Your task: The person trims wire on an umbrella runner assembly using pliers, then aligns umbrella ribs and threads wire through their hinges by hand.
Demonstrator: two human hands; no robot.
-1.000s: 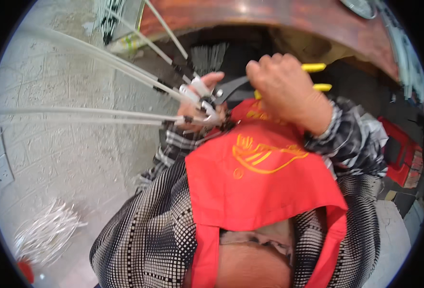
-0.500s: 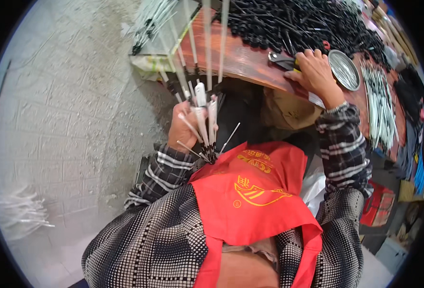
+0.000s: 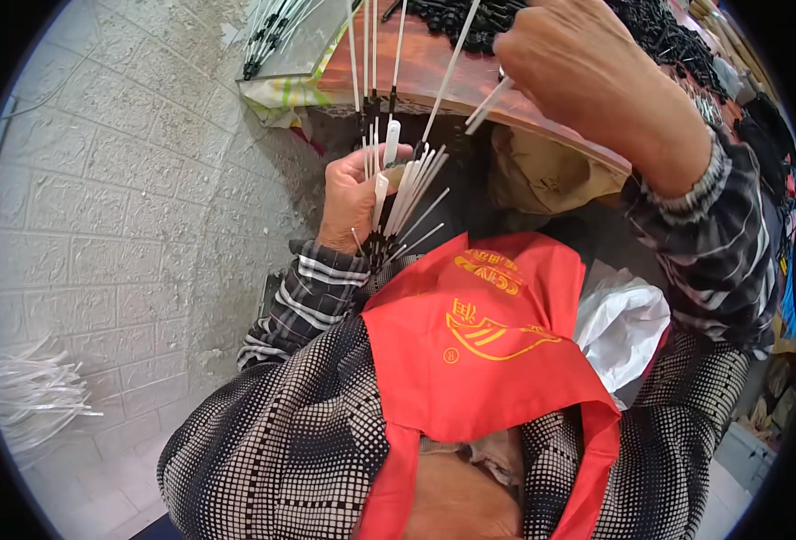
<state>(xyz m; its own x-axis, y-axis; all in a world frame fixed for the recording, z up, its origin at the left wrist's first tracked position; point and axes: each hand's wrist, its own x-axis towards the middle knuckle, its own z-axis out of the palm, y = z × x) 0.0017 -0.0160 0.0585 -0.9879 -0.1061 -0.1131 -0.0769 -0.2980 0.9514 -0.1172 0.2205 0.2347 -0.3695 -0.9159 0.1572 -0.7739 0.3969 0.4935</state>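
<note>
My left hand (image 3: 353, 198) is closed round a bundle of thin white rods with black joints (image 3: 389, 189), which look like umbrella ribs. Long rods stick up from the bundle past the table edge, while shorter ones fan out over my lap. My right hand (image 3: 569, 54) is raised over the table's front edge, to the right of the bundle, with its fingers curled in. Two slim pale pieces (image 3: 488, 105) jut from under its fingers toward the bundle; their other ends are hidden in the hand.
A heap of black parts (image 3: 456, 13) lies on the reddish table (image 3: 434, 67). More rods with black ends (image 3: 276, 36) rest on a board at the far left. A red apron (image 3: 470, 342) covers my lap, beside a white bag (image 3: 623, 324). White strips (image 3: 38, 396) lie at the lower left.
My right hand has left the black-and-yellow pliers' spot and risen nearer, with slim pale pieces now under its fingers. The rods in my left hand have slowed and spread apart.
</note>
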